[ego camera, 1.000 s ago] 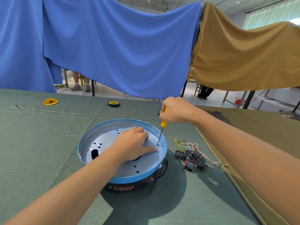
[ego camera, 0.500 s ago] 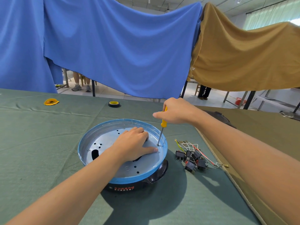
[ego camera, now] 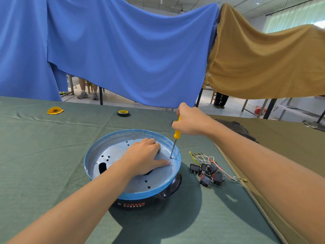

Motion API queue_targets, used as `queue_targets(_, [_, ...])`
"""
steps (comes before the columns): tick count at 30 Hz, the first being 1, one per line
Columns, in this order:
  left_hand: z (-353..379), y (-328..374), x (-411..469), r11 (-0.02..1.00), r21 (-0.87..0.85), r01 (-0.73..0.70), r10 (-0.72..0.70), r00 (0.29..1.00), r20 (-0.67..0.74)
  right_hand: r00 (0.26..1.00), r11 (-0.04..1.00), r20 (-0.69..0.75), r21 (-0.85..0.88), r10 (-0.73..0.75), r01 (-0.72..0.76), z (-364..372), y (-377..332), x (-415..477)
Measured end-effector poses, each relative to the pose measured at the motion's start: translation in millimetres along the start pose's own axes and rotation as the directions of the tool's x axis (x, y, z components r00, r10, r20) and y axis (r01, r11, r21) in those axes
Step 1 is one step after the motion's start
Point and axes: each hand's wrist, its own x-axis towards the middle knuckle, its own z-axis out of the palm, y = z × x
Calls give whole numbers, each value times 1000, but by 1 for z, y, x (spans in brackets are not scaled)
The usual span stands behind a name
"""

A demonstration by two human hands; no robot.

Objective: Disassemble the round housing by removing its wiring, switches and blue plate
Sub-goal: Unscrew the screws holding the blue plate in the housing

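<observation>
The round black housing (ego camera: 168,189) sits on the green cloth with its blue-rimmed metal plate (ego camera: 109,143) on top. My left hand (ego camera: 144,156) lies flat on the plate's middle, fingers spread, thumb pointing right. My right hand (ego camera: 190,121) grips a yellow-handled screwdriver (ego camera: 176,133), held nearly upright. Its tip stands on a screw at the plate's right edge. A bundle of black switches with wiring (ego camera: 209,170) lies on the cloth to the right of the housing.
A roll of black and yellow tape (ego camera: 123,113) and a yellow object (ego camera: 54,110) lie at the far side of the table. A dark object (ego camera: 235,128) rests on the brown cloth at right. Blue and tan sheets hang behind the table.
My right hand has turned round the screwdriver handle, its fingers shifting their hold. The tip stays on the same screw. My left hand has not moved.
</observation>
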Motion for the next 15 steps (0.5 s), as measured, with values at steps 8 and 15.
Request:
queue_targets(8, [0,-1,-1,1000,-16,-3,3,1000,-6,999,998,25,50,-26,24,0,-1,1])
queue_targets(15, [0,0,0,1000,-10,0,0,1000,-4,997,999,52,1,-53,53,1,-1,3])
